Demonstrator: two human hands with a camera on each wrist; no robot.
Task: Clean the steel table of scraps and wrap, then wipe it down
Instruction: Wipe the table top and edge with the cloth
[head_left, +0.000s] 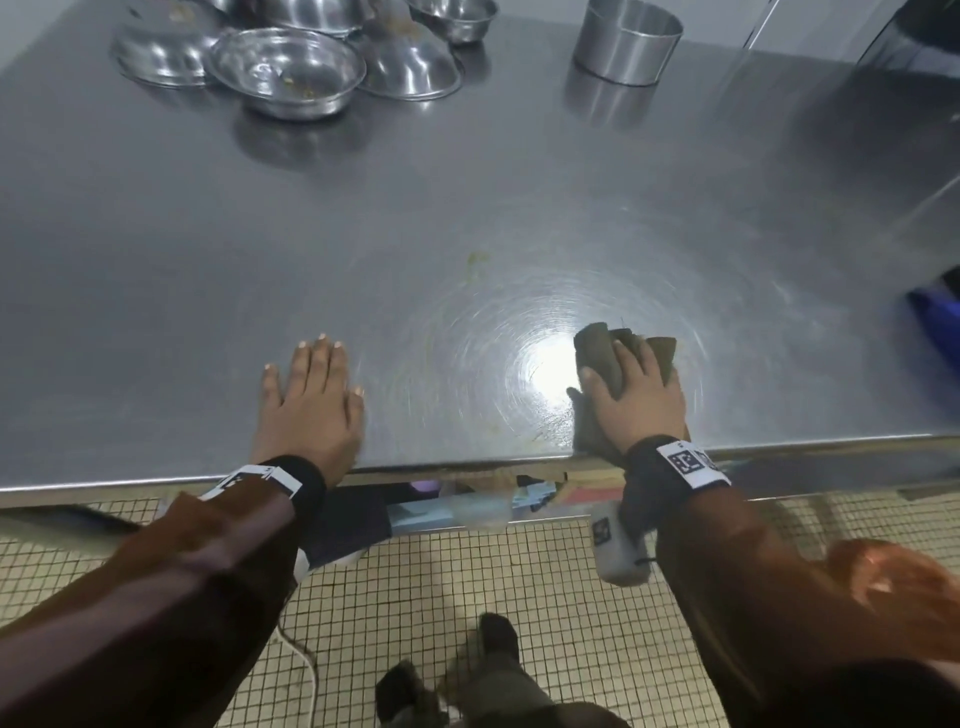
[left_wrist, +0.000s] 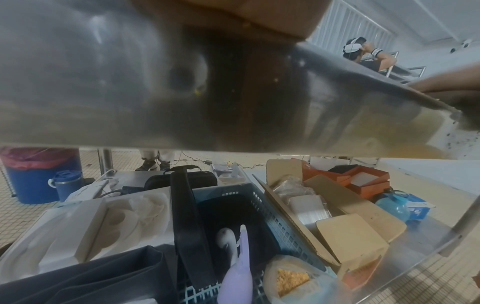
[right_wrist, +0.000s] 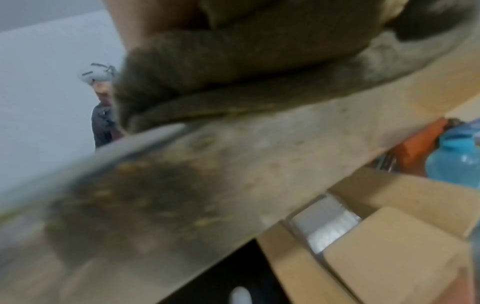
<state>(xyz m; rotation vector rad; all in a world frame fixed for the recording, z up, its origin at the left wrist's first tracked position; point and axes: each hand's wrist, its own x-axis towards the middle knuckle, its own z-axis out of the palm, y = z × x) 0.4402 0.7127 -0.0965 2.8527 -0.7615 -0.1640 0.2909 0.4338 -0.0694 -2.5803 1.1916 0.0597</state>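
Observation:
The steel table (head_left: 467, 182) fills the head view. My left hand (head_left: 311, 384) lies flat on it near the front edge, fingers straight and holding nothing. My right hand (head_left: 636, 395) presses a bunched grey-brown cloth (head_left: 600, 348) against the table at the front edge, thumb and fingers folded into it. A faint greenish smear (head_left: 475, 258) sits past the bright reflection. In the right wrist view the cloth (right_wrist: 259, 61) hangs over the table's front lip (right_wrist: 182, 185), which is speckled with yellowish crumbs. The left wrist view shows only my palm's edge (left_wrist: 259, 12) above the lip (left_wrist: 103, 82).
Several steel bowls (head_left: 285, 67) and a steel cylinder (head_left: 631, 39) stand at the back. A blue object (head_left: 935, 317) shows at the right edge. The shelf under the table holds a blue basket (left_wrist: 272, 205) and cardboard boxes (left_wrist: 350, 236). Another person (left_wrist: 363, 53) stands beyond.

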